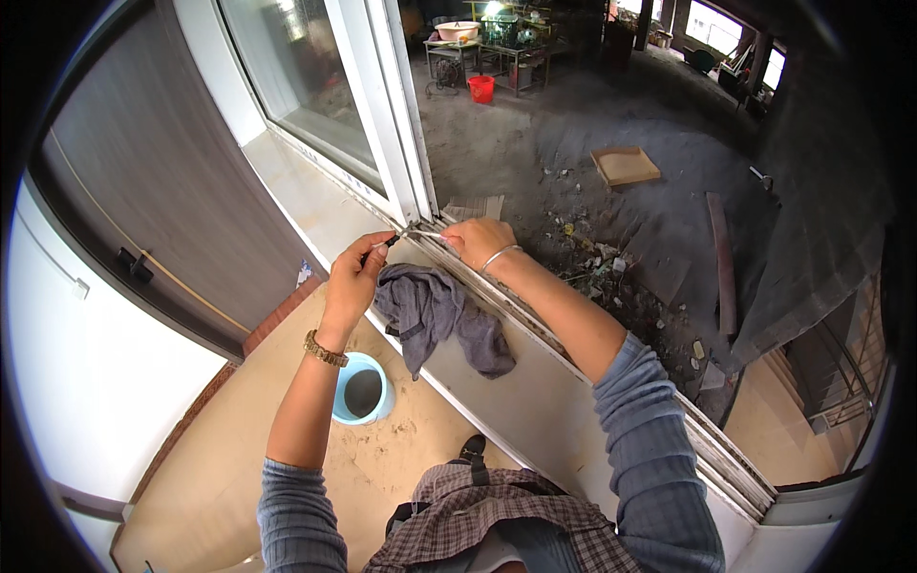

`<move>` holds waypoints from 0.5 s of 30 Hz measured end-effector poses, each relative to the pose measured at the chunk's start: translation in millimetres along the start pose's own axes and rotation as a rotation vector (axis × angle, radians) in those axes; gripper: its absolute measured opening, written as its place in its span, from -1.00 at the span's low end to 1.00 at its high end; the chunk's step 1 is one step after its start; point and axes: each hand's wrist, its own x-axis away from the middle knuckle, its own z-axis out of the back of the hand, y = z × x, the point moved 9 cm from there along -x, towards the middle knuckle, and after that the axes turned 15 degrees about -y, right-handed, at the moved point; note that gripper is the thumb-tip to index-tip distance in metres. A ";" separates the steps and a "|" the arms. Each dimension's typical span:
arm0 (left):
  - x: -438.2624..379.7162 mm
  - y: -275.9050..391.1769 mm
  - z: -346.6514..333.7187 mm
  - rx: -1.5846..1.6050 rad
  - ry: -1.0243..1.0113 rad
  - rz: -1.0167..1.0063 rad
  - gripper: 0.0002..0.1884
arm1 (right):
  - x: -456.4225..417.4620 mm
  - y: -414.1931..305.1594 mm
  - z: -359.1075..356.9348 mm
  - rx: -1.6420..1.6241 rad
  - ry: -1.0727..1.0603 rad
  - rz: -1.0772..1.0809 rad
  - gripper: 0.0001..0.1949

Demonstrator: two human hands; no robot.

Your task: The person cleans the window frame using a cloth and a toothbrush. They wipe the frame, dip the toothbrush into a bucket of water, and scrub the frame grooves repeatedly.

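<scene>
My left hand (353, 279) grips a slim black-handled tool (383, 247), its tip by the foot of the sliding window sash (390, 143). My right hand (481, 242) pinches a thin whitish stick or strip (430, 234), partly hidden by the fingers. The stick's far end meets the tool's tip over the dirty window track (523, 308); whether they touch I cannot tell. Just below both hands, a crumpled grey cloth (437, 308) lies on the window sill (555, 422).
A light blue bucket (390, 394) with dark contents stands on the soiled tan floor (401, 458), below my left forearm. Rubble (602, 261) and a shallow cardboard box (625, 166) lie beyond the window. Farther off are a red bucket (481, 89) and work tables (512, 51).
</scene>
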 end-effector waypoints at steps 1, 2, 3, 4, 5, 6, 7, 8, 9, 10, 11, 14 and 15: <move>-0.7 -0.4 -1.2 -0.002 0.010 -0.018 -0.74 | 0.2 -0.3 2.0 -0.005 0.006 0.019 -0.83; -2.2 0.1 -3.5 -0.004 0.017 -0.039 -0.75 | -0.1 3.3 0.5 0.020 -0.054 0.010 -0.85; -2.6 2.0 -4.4 -0.007 0.027 -0.059 -0.76 | 2.0 4.9 1.7 0.028 -0.081 0.019 -0.85; -3.9 4.0 -6.6 -0.003 0.026 -0.069 -0.76 | 6.4 8.3 3.7 0.036 -0.107 0.024 -0.85; -5.7 7.4 -9.4 0.001 0.022 -0.080 -0.76 | 12.7 12.3 5.5 0.043 -0.131 0.027 -0.85; -2.7 8.2 -9.8 0.006 0.025 -0.081 -0.76 | 23.1 4.0 9.4 0.099 -0.198 0.020 -0.78; -2.5 10.5 -13.9 0.017 0.011 -0.085 -0.76 | 36.0 1.8 14.0 0.091 -0.211 0.039 -0.78; -2.7 14.0 -18.1 0.029 -0.004 -0.089 -0.76 | 50.0 2.3 17.0 0.083 -0.223 0.056 -0.78; -5.9 20.6 -25.8 0.047 -0.025 -0.101 -0.76 | 65.3 9.5 19.9 0.079 -0.230 0.063 -0.78; -7.8 26.0 -34.1 0.044 -0.079 -0.068 -0.76 | 80.9 14.9 20.7 0.110 -0.231 0.095 -0.76; -9.7 32.9 -43.9 0.041 -0.098 -0.100 -0.76 | 99.7 22.7 21.4 0.117 -0.243 0.095 -0.78; -7.9 47.9 -65.9 0.036 -0.137 -0.182 -0.75 | 159.6 21.4 34.6 0.154 -0.266 0.143 -0.78; -6.5 53.0 -74.5 0.032 -0.160 -0.190 -0.74 | 182.4 18.4 41.8 0.174 -0.262 0.170 -0.75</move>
